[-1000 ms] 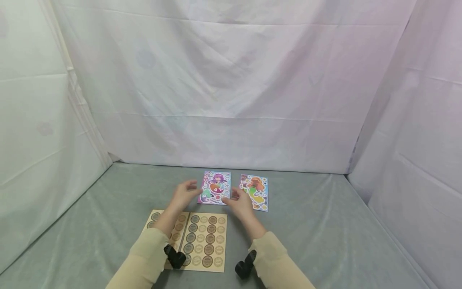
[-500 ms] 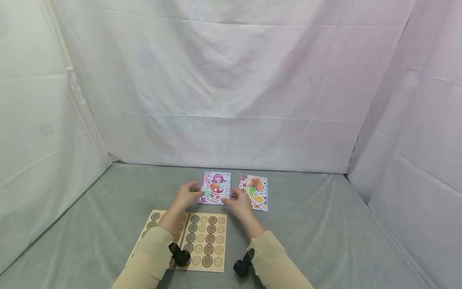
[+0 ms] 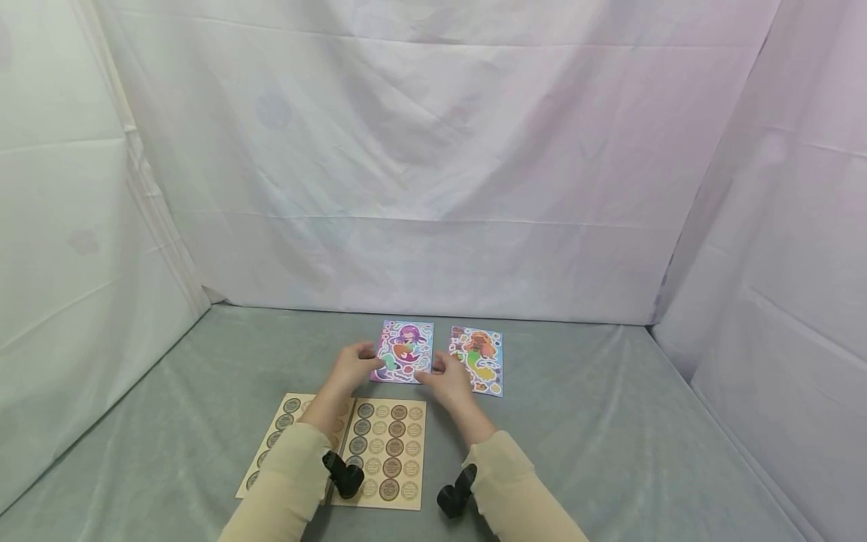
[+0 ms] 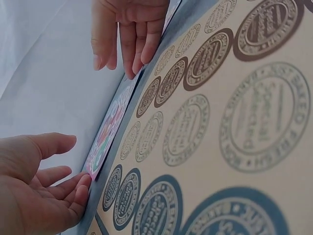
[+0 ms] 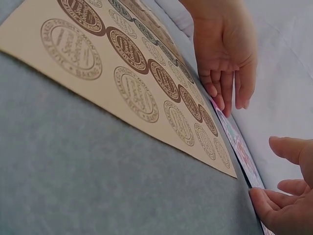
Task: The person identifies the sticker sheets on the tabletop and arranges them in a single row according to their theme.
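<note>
A mermaid sticker sheet (image 3: pixel 409 348) with a purple-haired figure lies flat between my two hands. My left hand (image 3: pixel 352 367) is at its left edge, and in the left wrist view its fingertips (image 4: pixel 84 180) touch or nearly touch the sheet's corner. On the opposite side my right hand (image 3: pixel 450 381) has its fingertips (image 5: pixel 257 193) at the sheet's lower right edge. Both thumbs stand apart from the fingers, and neither hand grips anything. A second mermaid sticker sheet (image 3: pixel 484 361), with an orange-haired figure, lies just to the right, partly behind my right hand.
Two tan sheets of round "Special Selected" stickers lie nearer me: the right tan sheet (image 3: pixel 418 482) and the left tan sheet (image 3: pixel 272 459), partly under my left forearm. A grey cloth (image 3: pixel 630 436) covers the table. White curtains (image 3: pixel 433 150) enclose the back and sides.
My left hand has shifted slightly right, up to the mermaid sheet's left edge. Its forearm moved right too, uncovering more of the left tan sheet. My right hand has barely moved.
</note>
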